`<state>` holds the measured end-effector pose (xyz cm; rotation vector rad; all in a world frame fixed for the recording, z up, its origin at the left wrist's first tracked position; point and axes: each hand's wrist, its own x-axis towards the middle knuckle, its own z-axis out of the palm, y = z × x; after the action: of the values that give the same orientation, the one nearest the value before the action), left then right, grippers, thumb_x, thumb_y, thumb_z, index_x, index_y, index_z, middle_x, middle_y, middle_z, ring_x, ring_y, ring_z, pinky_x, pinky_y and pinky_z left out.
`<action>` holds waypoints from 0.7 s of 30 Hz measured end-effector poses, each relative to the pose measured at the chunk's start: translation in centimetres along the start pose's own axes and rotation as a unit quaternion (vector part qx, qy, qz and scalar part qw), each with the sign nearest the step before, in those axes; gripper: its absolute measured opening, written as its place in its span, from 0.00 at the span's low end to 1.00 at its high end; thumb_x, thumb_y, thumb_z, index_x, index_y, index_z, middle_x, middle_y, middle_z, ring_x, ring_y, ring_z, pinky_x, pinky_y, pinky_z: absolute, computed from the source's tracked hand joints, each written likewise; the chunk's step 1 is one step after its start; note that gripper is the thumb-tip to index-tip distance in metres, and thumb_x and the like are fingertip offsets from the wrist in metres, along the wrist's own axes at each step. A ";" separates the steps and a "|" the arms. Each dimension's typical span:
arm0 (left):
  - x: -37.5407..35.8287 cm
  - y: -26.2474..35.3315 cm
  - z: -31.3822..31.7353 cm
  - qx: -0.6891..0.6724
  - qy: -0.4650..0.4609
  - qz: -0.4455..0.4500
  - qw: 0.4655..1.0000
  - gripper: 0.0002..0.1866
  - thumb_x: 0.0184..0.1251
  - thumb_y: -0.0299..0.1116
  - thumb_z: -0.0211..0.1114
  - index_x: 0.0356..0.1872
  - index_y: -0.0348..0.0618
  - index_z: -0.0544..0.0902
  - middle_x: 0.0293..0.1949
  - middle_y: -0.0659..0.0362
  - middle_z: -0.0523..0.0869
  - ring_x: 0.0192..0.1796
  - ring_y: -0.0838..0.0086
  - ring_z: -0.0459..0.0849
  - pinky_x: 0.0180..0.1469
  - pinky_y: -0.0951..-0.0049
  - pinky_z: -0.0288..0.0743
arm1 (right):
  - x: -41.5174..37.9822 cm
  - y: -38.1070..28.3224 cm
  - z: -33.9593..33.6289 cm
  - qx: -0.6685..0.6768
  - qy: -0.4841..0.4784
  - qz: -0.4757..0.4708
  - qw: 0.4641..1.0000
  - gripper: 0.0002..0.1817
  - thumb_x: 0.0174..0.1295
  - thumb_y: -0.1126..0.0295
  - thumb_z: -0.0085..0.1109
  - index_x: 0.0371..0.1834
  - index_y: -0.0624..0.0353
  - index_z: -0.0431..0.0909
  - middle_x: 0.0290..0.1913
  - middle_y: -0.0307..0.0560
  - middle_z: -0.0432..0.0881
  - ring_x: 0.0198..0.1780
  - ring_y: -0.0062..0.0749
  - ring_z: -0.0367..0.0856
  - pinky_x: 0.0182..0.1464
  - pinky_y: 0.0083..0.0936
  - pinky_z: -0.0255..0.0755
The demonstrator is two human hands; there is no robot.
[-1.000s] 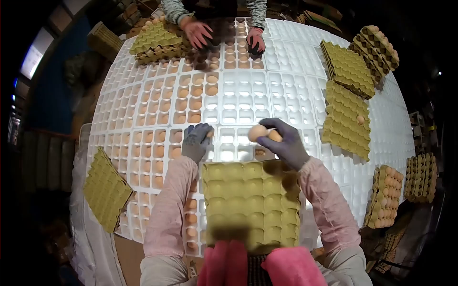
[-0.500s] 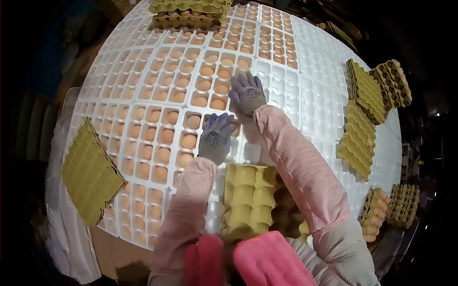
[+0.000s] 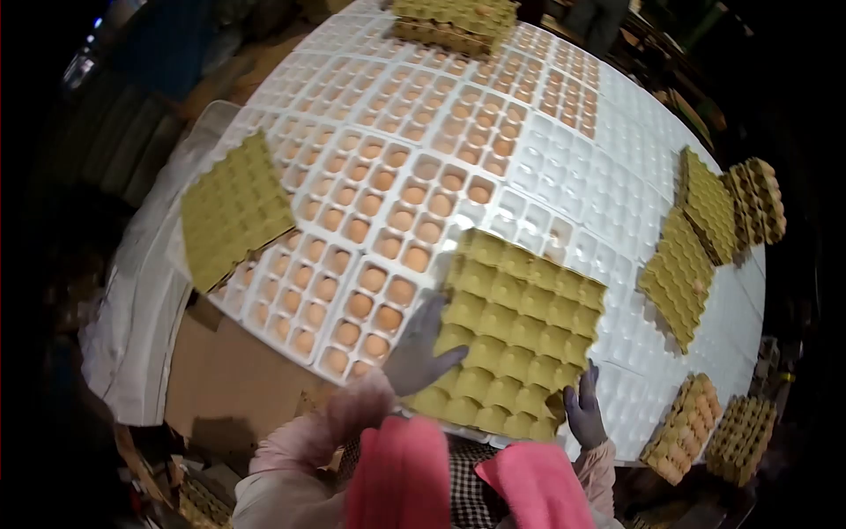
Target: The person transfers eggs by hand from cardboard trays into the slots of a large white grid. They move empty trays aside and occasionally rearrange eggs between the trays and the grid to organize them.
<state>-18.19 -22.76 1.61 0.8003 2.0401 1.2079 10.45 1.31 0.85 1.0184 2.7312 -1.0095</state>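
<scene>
A yellow-green pulp egg tray [image 3: 520,331] lies in front of me over white foam egg trays, with no eggs showing on its face. My left hand [image 3: 421,353], in a grey-purple glove, grips its left edge, thumb over the top. At the lower right edge is my right hand [image 3: 585,410], gloved alike, its fingers closing against the side. What the fingers do under the tray is hidden. Brown eggs [image 3: 416,257] sit in foam compartments left of the pulp tray. A single egg [image 3: 480,189] rests beyond its far left corner.
Another pulp tray [image 3: 238,212] lies at the left, over foam trays. More pulp trays [image 3: 454,25] are stacked at the far side. Pulp trays [image 3: 679,278] lie on the right, near a tray of eggs [image 3: 680,432]. A person's legs [image 3: 595,25] show at the back.
My hands have drawn back from the foam compartments to the sides of the pulp egg tray. My view has turned, so the table appears rotated.
</scene>
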 end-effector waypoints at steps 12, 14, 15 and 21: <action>-4.8 -3.1 -23.6 -0.319 0.502 0.080 0.800 0.35 0.75 0.20 0.51 0.79 0.38 0.48 0.76 0.49 0.55 0.74 0.67 0.62 0.74 0.68 0.59 | 6.2 -26.6 4.9 0.500 -0.135 -0.137 0.844 0.45 0.73 0.57 0.53 0.83 0.60 0.35 0.79 0.59 0.53 0.79 0.45 0.56 0.76 0.40 0.56; -3.5 -5.9 -25.7 -0.358 0.568 0.120 0.731 0.36 0.78 0.25 0.51 0.79 0.39 0.43 0.79 0.48 0.47 0.76 0.67 0.56 0.75 0.67 0.58 | 9.5 -33.6 10.4 0.539 -0.254 -0.094 0.798 0.42 0.76 0.62 0.47 0.82 0.59 0.30 0.79 0.61 0.51 0.79 0.44 0.55 0.74 0.38 0.60; -2.6 -6.3 -26.2 -0.343 0.600 0.114 0.713 0.37 0.78 0.26 0.52 0.79 0.39 0.42 0.79 0.47 0.47 0.77 0.66 0.55 0.75 0.67 0.57 | 11.6 -36.9 14.0 0.543 -0.281 -0.069 0.788 0.43 0.77 0.60 0.46 0.82 0.58 0.26 0.80 0.61 0.50 0.79 0.42 0.55 0.74 0.36 0.61; -3.3 -6.7 -23.6 -0.371 0.570 0.033 0.732 0.42 0.75 0.30 0.61 0.78 0.31 0.43 0.77 0.42 0.50 0.76 0.57 0.57 0.74 0.63 0.60 | 24.1 -50.9 25.5 0.341 0.003 -0.248 0.906 0.16 0.67 0.74 0.47 0.56 0.70 0.74 0.62 0.70 0.72 0.61 0.66 0.73 0.65 0.43 0.68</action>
<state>-35.42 -40.16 5.29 -0.4402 1.9177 2.7356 -43.30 -29.19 2.99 0.3187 2.7336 -2.1391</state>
